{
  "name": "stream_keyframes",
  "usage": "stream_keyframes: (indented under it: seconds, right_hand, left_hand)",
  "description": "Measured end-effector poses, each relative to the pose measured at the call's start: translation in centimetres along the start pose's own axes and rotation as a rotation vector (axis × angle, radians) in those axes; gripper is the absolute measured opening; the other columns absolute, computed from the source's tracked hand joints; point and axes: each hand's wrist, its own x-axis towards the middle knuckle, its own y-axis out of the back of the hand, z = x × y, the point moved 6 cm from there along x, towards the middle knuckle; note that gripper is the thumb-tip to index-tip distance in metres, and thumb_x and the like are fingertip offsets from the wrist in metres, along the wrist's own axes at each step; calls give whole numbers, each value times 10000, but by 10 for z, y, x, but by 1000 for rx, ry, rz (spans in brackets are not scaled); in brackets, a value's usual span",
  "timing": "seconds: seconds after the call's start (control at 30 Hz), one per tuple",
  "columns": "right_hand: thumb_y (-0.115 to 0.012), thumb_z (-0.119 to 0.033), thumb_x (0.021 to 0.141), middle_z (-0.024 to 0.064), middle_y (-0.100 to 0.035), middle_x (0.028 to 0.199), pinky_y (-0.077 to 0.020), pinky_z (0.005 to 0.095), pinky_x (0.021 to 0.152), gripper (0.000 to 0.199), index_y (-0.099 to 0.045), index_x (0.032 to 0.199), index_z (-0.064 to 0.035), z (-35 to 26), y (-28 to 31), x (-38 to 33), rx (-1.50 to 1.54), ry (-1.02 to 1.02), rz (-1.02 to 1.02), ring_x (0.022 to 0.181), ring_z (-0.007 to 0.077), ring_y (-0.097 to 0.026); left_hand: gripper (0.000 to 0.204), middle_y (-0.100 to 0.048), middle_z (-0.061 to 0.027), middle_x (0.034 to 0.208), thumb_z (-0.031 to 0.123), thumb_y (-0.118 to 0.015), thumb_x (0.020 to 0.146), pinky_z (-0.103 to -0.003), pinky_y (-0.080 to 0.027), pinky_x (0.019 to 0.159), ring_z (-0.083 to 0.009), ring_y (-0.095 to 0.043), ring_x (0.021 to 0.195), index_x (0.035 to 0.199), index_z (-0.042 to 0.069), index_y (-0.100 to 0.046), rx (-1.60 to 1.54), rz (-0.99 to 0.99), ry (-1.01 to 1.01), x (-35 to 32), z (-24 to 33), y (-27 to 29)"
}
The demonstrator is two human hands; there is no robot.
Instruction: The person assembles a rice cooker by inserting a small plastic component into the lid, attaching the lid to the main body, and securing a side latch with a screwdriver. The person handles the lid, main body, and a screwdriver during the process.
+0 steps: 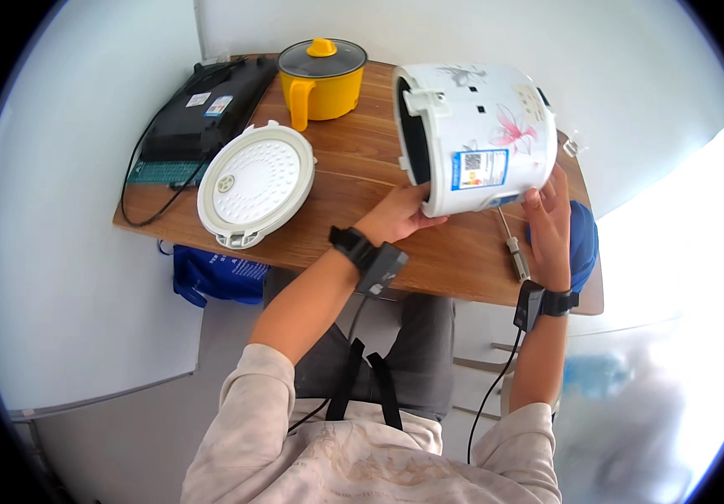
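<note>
A white rice cooker body (484, 109) with a floral print lies tipped on its side, its dark opening facing left. My left hand (400, 214) grips its rim at the near lower edge, the fingertips partly hidden under it. At the base end, my right hand (552, 223) supports the cooker with thumb and fingers against it. Whether the cooker touches the table or is lifted, I cannot tell. To the left rests the detached round white lid (273, 172), dimpled face up. A screwdriver (516, 259) lies beside my right hand, its shaft pointing toward the cooker.
A yellow pot (331, 94) with a glass lid stands at the back of the wooden table (349, 172). Left of it are a black flat appliance (185, 122), its cable and a green mat (164, 172). A blue cloth item (582, 252) sits by the right edge.
</note>
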Motion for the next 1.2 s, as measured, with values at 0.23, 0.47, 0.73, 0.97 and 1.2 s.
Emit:
stream_keyframes:
  seconds: [0.23, 0.47, 0.73, 0.97, 1.2]
  right_hand:
    - [-762, -417, 891, 121, -567, 1386, -435, 382, 1052, 758, -438, 1462, -39, -20, -11, 4, -293, 71, 32, 1308, 231, -505]
    - [-750, -430, 906, 128, -565, 1348, -491, 356, 992, 715, -473, 1432, -33, -35, -18, 19, -561, 180, -33, 1254, 223, -533]
    - [-811, -158, 852, 147, -608, 1298, -503, 459, 1054, 605, -509, 1370, -82, -43, -41, 10, -568, 116, -4, 1249, 227, -564]
    - [-770, -94, 877, 153, -604, 1311, -511, 449, 1050, 560, -508, 1372, -86, -43, -38, 17, -592, 121, -47, 1254, 251, -572]
    - [-727, -60, 898, 135, -586, 1344, -521, 429, 1036, 524, -504, 1371, -86, -39, -26, 15, -610, 102, 13, 1253, 257, -583]
  left_hand:
    - [373, -670, -98, 1257, 375, -527, 1044, -410, -612, 825, -261, -678, 1077, 1306, 115, -584, -18, -51, -61, 21, -15, -21]
    - [379, -675, -88, 1252, 397, -536, 1037, -372, -614, 696, -218, -699, 1019, 1301, 131, -587, -141, -76, -113, 35, -22, -23]
    - [417, -670, -82, 1233, 425, -523, 1036, -357, -610, 666, -220, -685, 1053, 1337, 138, -534, -190, -182, -190, 30, -2, -37]
    - [404, -660, -88, 1230, 398, -530, 1034, -361, -609, 658, -222, -685, 1047, 1339, 133, -514, -212, -203, -209, 29, 3, -41]
    - [394, -651, -94, 1227, 371, -536, 1033, -365, -609, 650, -224, -685, 1041, 1340, 129, -494, -218, -199, -209, 22, 1, -39]
